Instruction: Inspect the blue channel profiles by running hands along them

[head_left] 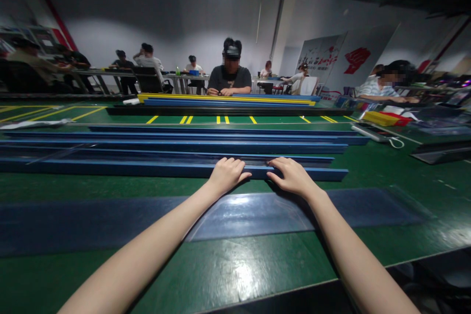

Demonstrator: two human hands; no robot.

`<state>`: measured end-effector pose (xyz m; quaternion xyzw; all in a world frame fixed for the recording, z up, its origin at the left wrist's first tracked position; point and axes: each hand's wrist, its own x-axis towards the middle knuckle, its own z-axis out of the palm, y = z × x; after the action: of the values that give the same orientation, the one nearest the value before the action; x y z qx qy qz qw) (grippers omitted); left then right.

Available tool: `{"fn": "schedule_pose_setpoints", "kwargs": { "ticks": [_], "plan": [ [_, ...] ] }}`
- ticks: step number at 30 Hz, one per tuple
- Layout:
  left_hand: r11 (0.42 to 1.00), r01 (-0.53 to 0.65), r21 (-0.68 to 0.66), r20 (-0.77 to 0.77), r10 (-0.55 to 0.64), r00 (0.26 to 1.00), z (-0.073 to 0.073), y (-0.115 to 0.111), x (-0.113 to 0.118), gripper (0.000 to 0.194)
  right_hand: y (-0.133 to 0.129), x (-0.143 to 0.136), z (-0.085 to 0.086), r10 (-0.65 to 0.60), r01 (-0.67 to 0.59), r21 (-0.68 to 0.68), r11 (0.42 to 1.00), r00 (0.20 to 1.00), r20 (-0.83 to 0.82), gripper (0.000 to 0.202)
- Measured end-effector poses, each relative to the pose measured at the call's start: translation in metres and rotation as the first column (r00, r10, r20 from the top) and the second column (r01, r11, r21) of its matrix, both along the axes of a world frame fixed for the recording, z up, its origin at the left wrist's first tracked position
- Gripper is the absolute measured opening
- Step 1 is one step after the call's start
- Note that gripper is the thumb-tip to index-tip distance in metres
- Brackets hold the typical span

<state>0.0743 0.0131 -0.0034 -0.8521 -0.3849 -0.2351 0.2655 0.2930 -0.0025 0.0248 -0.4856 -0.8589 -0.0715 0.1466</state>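
Green table (pixel 283 260) | blue rails (pixel 221 146) behind | clear strip (pixel 253 213) nearer | left hand (pixel 227 174), right hand (pixel 292 176) clasp front blue rail (pixel 172 170)

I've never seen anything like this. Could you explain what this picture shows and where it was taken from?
There is no robot here, only a person's bare arms. One camera, worn on that person's head, looks forward and down, so the arms reach in from the bottom of the picture.

The left hand and right hand are both at the nearest long blue rail, fingers over its front wall and thumbs on the near side. How firm the grip is, I can't tell.

Closer to the wearer, a see-through strip lies flat on the green table. Beyond the hands lie more blue rails, then a black rail and a yellow one. Another person sits opposite.
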Motion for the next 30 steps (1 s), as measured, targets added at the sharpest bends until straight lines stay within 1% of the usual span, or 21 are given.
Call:
{"fn": "schedule_pose_setpoints", "kwargs": {
  "ticks": [16, 22, 30],
  "plan": [
    [1.0, 0.003, 0.0, 0.008, -0.003, 1.0, -0.0014, 0.0007, 0.0001, 0.033, -0.001, -0.0003, 0.0007, 0.008, -0.008, 0.01, 1.0, 1.0, 0.01, 0.03],
    [1.0, -0.031, 0.005, -0.022, 0.031, 0.999, -0.0001, -0.0001, 0.0011, 0.032, 0.0003, -0.0008, -0.0025, 0.014, -0.014, 0.022, 1.0, 1.0, -0.003, 0.03],
    [0.999, -0.044, 0.013, -0.019, 0.044, 0.999, 0.0009, -0.0021, 0.002, 0.033, -0.0012, -0.0027, -0.0007, 0.0, -0.001, 0.044, 0.999, 1.0, 0.016, 0.021]
  ]
}}
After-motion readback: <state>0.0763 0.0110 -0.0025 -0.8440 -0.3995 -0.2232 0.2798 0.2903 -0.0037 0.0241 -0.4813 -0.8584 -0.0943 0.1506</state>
